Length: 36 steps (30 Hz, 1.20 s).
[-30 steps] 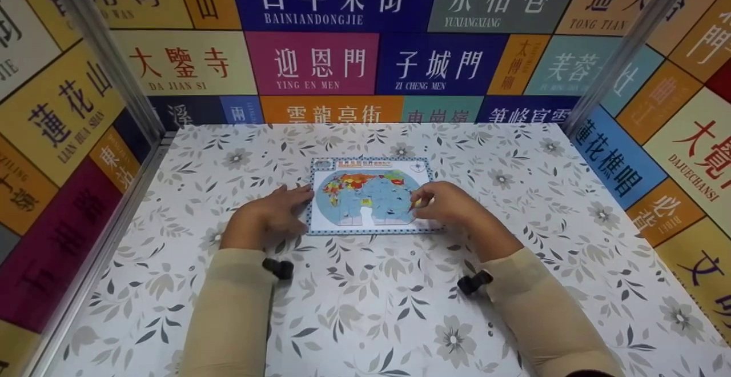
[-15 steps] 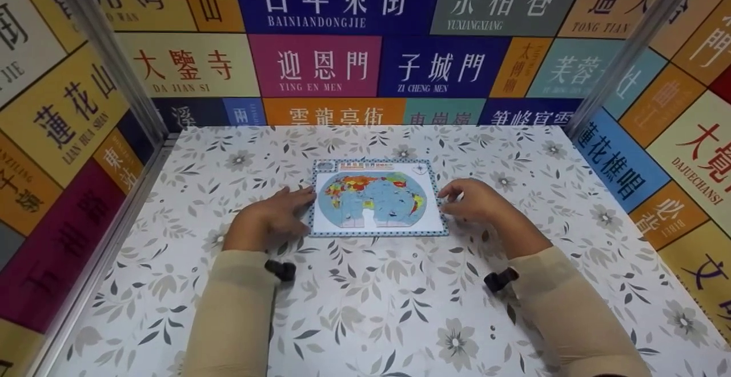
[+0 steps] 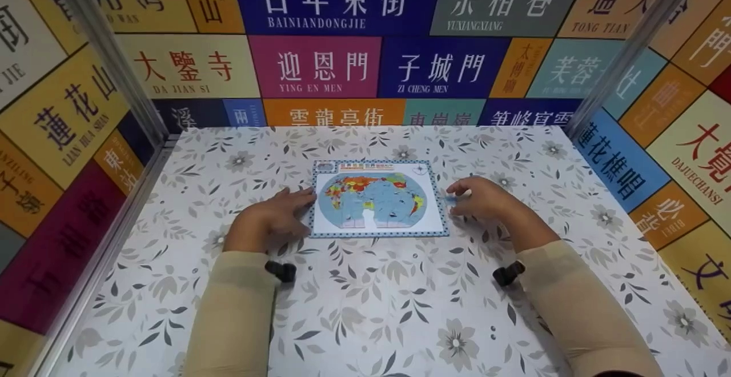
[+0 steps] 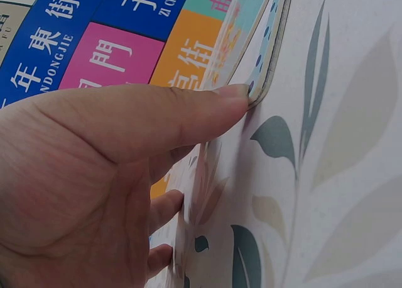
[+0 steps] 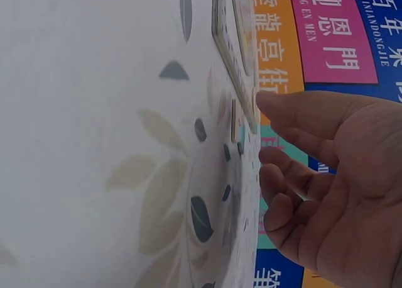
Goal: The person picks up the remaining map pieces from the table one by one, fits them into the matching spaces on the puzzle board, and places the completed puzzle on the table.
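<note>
A world map jigsaw board [image 3: 434, 217] with a blue dotted border lies flat on the table. Most of its blue oval is filled with pieces; a white gap shows at the bottom middle. My left hand [image 3: 280, 212] rests at the board's left edge, thumb tip touching the near corner in the left wrist view, the other fingers stretched out beyond. Just off the right edge, my right hand [image 3: 477, 197] hovers with thumb and fingers apart around a small pale blue puzzle piece [image 3: 455, 198]. In the right wrist view that piece [image 5: 234, 121] lies beside the board, short of the fingertips.
A white tablecloth [image 3: 365, 308] with grey leaves and flowers covers the table. Panels with large Chinese lettering [image 3: 320, 65] enclose the back and both sides, joined by metal corner posts [image 3: 123, 57]. A black wrist strap clip [image 3: 281, 271] sits on each sleeve.
My right hand has left the board's right side, where a red and yellow piece now shows in the map, and moved right to the loose piece. My left hand has stayed put.
</note>
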Each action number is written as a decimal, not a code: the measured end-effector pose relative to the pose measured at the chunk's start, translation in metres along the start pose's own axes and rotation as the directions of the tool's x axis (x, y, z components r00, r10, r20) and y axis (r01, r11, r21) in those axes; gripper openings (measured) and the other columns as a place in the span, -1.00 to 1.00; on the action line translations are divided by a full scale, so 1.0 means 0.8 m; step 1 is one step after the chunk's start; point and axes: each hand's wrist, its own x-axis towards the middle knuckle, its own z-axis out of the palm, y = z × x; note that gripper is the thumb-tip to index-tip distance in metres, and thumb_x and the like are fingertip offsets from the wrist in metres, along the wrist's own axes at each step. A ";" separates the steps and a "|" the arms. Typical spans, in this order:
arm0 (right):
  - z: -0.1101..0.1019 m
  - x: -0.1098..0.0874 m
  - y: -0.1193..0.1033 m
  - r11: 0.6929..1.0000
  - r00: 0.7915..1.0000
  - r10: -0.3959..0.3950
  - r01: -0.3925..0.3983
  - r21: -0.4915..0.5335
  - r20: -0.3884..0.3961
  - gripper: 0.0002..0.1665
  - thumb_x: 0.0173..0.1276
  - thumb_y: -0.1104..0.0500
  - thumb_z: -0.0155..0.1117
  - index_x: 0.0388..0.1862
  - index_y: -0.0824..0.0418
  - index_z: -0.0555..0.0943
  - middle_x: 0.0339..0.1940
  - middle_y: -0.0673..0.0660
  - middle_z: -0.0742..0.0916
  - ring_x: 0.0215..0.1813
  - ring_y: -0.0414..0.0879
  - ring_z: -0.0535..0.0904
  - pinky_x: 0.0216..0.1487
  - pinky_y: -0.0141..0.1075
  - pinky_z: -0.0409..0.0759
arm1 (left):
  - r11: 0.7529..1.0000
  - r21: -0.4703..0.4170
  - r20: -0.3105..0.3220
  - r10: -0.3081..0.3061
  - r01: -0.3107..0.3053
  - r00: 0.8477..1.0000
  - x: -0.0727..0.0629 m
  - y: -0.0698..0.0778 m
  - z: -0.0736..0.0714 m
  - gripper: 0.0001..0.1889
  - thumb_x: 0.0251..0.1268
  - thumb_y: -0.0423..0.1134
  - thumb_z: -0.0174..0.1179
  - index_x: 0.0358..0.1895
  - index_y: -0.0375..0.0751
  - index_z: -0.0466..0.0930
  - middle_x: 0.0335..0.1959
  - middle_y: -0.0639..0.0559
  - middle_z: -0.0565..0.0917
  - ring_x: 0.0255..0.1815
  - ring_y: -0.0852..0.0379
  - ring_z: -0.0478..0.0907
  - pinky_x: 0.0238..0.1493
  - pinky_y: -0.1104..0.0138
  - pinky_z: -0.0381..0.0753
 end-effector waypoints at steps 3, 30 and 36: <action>0.000 0.003 0.004 1.000 1.000 0.006 -0.005 -0.012 0.027 -0.27 0.33 0.06 0.57 0.47 0.12 0.60 0.47 0.30 0.59 0.36 0.20 0.57 0.42 0.14 0.56 | 1.000 0.005 -0.003 0.000 0.000 1.000 -0.001 0.000 0.000 -0.01 0.34 -0.09 0.45 0.70 0.57 0.06 0.80 0.48 -0.12 0.86 0.01 -0.52 0.75 -0.36 -0.36; 0.006 0.013 0.017 0.998 0.997 -0.019 0.023 -0.053 0.076 -0.25 0.35 0.06 0.52 0.49 0.20 0.58 0.41 0.28 0.57 0.31 0.15 0.51 0.48 0.13 0.49 | 0.998 -0.006 -0.010 0.064 -0.064 0.998 0.001 -0.006 0.000 -0.01 0.36 -0.05 0.45 0.71 0.54 0.03 0.81 0.44 -0.14 0.85 0.02 -0.52 0.75 -0.33 -0.43; 0.006 0.012 0.014 0.998 0.997 -0.016 0.020 -0.053 0.072 -0.27 0.37 0.07 0.52 0.48 0.23 0.58 0.38 0.29 0.62 0.36 0.21 0.56 0.46 0.16 0.53 | 0.997 0.000 -0.010 0.080 -0.080 0.997 0.002 -0.010 0.000 -0.01 0.36 -0.04 0.45 0.72 0.52 0.03 0.81 0.44 -0.14 0.85 0.02 -0.53 0.75 -0.33 -0.43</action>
